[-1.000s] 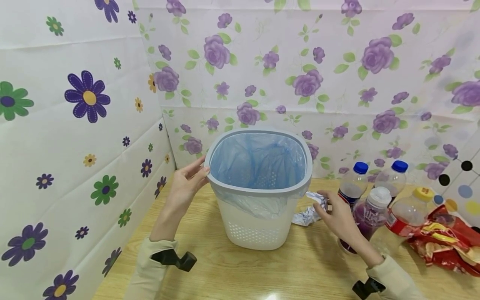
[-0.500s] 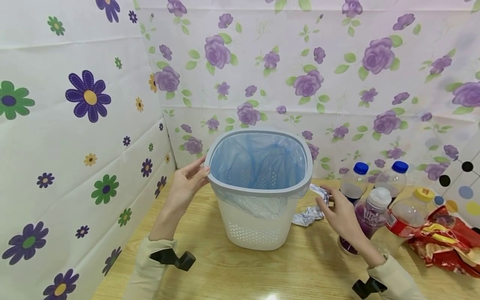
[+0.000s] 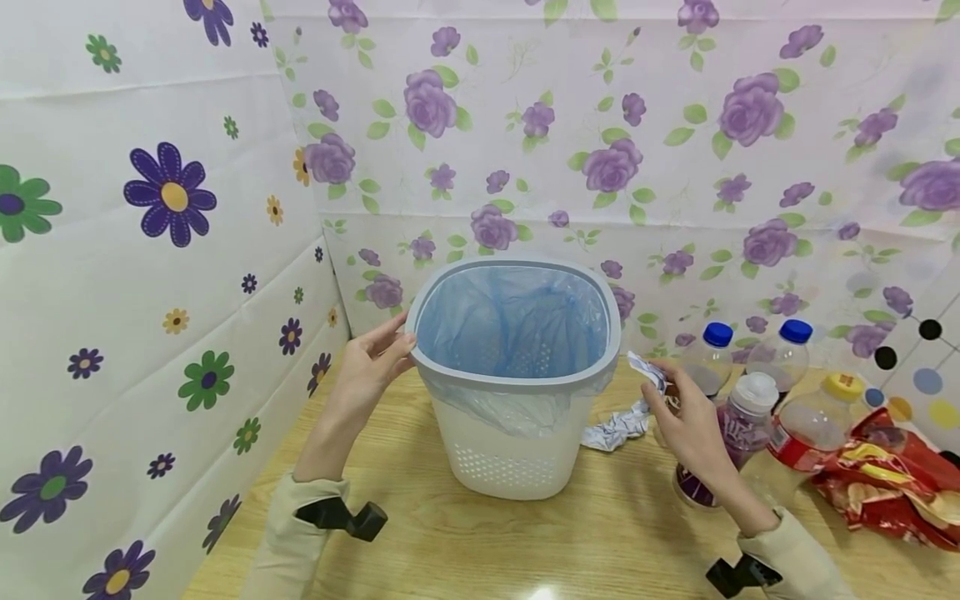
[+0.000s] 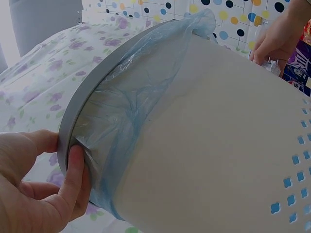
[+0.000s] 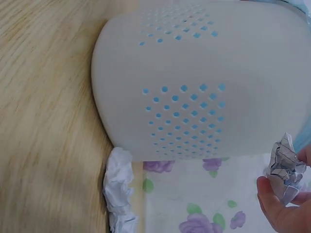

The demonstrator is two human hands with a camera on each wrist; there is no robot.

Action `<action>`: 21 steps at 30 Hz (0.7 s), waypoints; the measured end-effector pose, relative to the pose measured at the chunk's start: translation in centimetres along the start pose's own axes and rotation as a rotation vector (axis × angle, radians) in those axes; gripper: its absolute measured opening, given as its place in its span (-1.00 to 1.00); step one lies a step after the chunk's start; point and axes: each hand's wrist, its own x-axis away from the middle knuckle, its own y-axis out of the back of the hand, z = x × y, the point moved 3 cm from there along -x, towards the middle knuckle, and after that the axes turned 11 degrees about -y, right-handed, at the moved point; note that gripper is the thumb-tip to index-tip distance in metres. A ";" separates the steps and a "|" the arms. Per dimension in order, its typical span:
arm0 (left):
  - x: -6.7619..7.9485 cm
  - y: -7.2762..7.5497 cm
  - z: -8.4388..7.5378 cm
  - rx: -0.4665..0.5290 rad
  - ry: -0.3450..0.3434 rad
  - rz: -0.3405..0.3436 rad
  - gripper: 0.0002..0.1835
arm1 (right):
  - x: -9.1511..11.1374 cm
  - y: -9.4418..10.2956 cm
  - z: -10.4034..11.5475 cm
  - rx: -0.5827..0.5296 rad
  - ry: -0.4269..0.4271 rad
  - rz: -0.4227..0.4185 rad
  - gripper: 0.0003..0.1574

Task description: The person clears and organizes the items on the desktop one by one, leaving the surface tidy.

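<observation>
A white plastic wastebasket [image 3: 510, 454] with a grey rim and perforated sides stands upright, lined with a translucent blue bag [image 3: 517, 325]. My left hand [image 3: 369, 367] pinches the rim at its left; in the left wrist view the thumb and fingers sit on either side of the rim [image 4: 80, 104]. To the right of the wastebasket, my right hand [image 3: 690, 425] holds a crumpled piece of paper [image 5: 284, 170] between thumb and fingers, raised above the table. Another crumpled paper [image 3: 617, 429] lies on the table against the wastebasket's right side.
Behind and right of my right hand stand bottles: two with blue caps [image 3: 717, 336], one purple with a white cap [image 3: 750, 408] and one with a yellow cap [image 3: 817, 417]. A red snack bag [image 3: 892, 483] lies at far right. Flowered sheets [image 3: 525, 125] rise behind and left.
My right hand has lifted the crumpled paper up off the other piece and shifted slightly right. The left hand keeps its hold on the rim.
</observation>
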 end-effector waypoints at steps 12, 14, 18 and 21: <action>0.0 0.0 -0.1 -0.032 0.000 0.004 -0.38 | -0.3 1.3 1.5 -0.171 -0.019 -0.002 -0.45; 0.0 0.0 -0.1 -0.033 -0.001 -0.001 -0.39 | -0.3 1.5 1.7 -0.197 -0.018 0.002 -0.45; 0.0 0.0 -0.1 -0.041 -0.001 -0.007 -0.40 | -0.3 1.9 2.1 -0.207 -0.040 0.004 -0.43; 0.1 0.0 -0.1 -0.038 -0.001 -0.004 -0.40 | -0.4 2.1 2.2 -0.219 -0.048 -0.006 -0.44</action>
